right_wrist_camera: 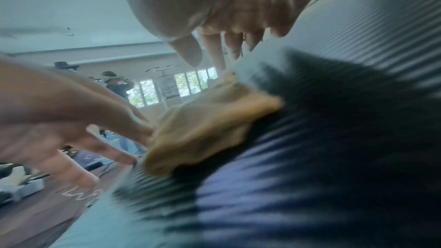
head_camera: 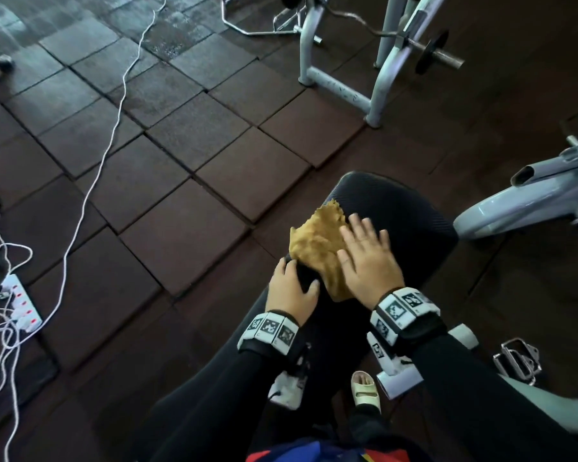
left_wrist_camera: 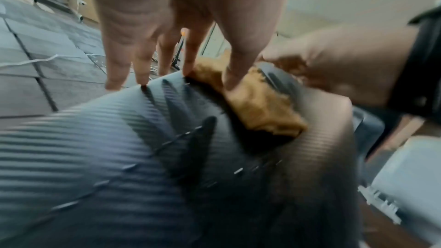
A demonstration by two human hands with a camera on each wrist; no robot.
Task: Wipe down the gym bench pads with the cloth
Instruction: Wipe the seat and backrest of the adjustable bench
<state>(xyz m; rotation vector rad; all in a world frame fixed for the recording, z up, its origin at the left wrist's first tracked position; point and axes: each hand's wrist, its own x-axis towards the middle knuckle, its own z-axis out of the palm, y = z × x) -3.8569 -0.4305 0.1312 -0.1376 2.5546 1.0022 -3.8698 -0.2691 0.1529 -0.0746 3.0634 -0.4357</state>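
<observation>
The right hand [head_camera: 369,261] lies flat, fingers straight and spread, pressing the cloth [head_camera: 317,248] onto the pad [head_camera: 411,221]; its fingertips reach past the cloth onto bare pad. The left hand [head_camera: 292,291] curls over the pad's left edge just below the cloth, thumb on top, fingers wrapped down the side, gripping the pad. The tan cloth sits crumpled at the pad's left edge, lower centre of the head view, with one corner hanging over the side and its right part hidden under the right palm.

Bare pad stretches above and to the right of the hands up to its rounded far end. The pad's near end is covered by the forearms and black sleeves [head_camera: 481,388]. Right of the pad, a grey frame [head_camera: 514,201] runs off the right side of the frame.

Both wrist views are smeared by blur: the left one shows the left hand's fingers [left_wrist_camera: 143,59] on the ribbed pad beside the cloth; the right one shows the cloth edge and distant windows, with little else clear.

The wrist bands [head_camera: 401,311] carry black-and-white square markers; no writing can be read.

On the tiled floor [head_camera: 147,181], a white cable [head_camera: 114,121] trails from the top centre to a power strip [head_camera: 20,301] at lower left. A rack [head_camera: 347,61] with a barbell stands at the top right.
</observation>
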